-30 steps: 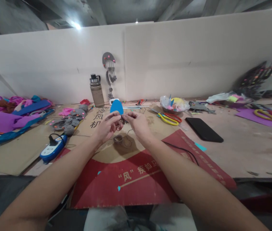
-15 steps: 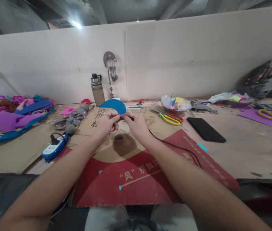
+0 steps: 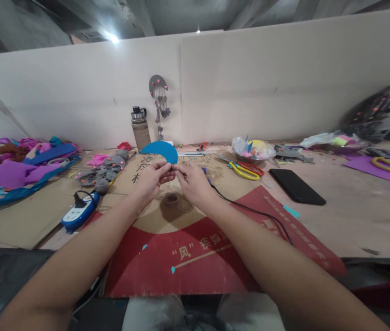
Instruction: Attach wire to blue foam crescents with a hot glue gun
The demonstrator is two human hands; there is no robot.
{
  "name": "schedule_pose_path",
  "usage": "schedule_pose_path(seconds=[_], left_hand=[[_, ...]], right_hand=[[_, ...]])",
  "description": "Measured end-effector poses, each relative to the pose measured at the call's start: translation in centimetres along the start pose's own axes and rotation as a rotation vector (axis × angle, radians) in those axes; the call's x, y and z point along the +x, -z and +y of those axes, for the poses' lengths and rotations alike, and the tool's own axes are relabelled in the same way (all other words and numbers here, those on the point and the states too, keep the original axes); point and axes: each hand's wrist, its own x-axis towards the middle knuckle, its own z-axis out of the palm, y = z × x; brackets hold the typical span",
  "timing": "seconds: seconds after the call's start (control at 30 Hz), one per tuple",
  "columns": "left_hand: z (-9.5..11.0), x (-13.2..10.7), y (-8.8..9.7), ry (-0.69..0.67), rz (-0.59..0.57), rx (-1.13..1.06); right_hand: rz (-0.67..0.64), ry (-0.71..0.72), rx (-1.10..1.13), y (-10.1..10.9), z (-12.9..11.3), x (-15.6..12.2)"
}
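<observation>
A flat blue crescent (image 3: 163,148), seemingly felt, stands tilted above the work surface with its lower tip at my fingertips. My left hand (image 3: 154,180) is closed in a pinch at that tip. My right hand (image 3: 195,181) pinches at the same spot, thumb and fingers meeting the left ones. The exact contact between the fingers is too small to make out. Below the hands sits a small round cup (image 3: 171,198) with dark contents. Behind the right hand shows a bit of blue handle (image 3: 204,170), near a black cord (image 3: 250,205).
Red-and-brown cardboard (image 3: 195,271) covers the table under my arms. Yellow-handled scissors (image 3: 245,171) and a black phone (image 3: 296,186) lie to the right. A blue power strip (image 3: 80,214), a felt pile (image 3: 12,172) and a bottle (image 3: 141,131) stand left and back. A grey moon hanging (image 3: 158,84) is on the wall.
The blue piece has turned, so its crescent outline now shows. My hands stay together in nearly the same place. More of the blue handle behind my right hand is visible.
</observation>
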Motion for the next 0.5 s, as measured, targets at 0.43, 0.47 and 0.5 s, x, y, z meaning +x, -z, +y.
schedule_pose_path(seconds=[0.43, 0.47, 0.5], left_hand=[[1.5, 0.7, 1.4, -0.163, 0.192, 0.041], [1.6, 1.0, 1.8, -0.178, 0.207, 0.027], [1.7, 1.1, 2.1, -0.188, 0.221, 0.020]], right_hand=[[-0.137, -0.119, -0.111, 1.6, 0.4, 0.3], [-0.147, -0.159, -0.117, 1.9, 0.5, 0.4], [-0.155, -0.197, -0.139, 2.2, 0.7, 0.5]])
